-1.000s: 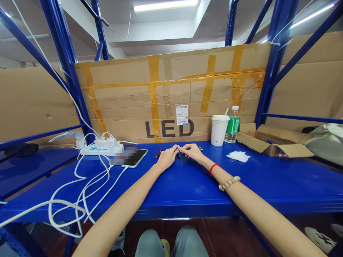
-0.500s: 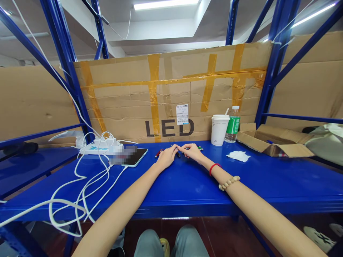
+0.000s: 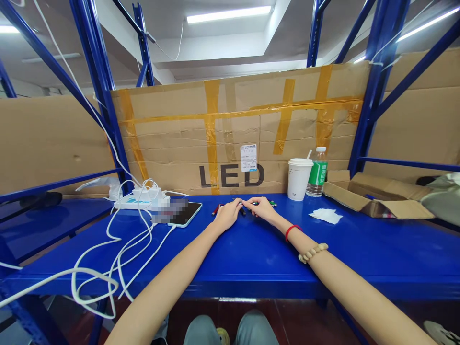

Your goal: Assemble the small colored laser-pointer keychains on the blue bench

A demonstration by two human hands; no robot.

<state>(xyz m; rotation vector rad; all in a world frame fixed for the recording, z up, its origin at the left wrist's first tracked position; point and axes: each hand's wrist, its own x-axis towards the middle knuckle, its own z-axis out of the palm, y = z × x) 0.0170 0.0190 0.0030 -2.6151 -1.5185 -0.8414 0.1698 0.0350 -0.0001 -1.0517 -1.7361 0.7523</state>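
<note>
Both hands are together on the blue table [image 3: 251, 258], left hand [image 3: 228, 216] and right hand [image 3: 261, 209] meeting at the fingertips, fingers curled in. Can't tell if they're actually pinching anything, the fingers hide it. The small pen-like things lie right around them: reddish ones [image 3: 216, 210] just left of the left hand, a dark one [image 3: 243, 211] between the hands, green ones [image 3: 273, 204] just beyond the right hand. Looks mid-job to me, since the pieces lie loose on both sides and I see no finished pile. How many are done or left? No clue. Open box [image 3: 381, 194] well off to the right has something blue inside, can't say if it's related.
</note>
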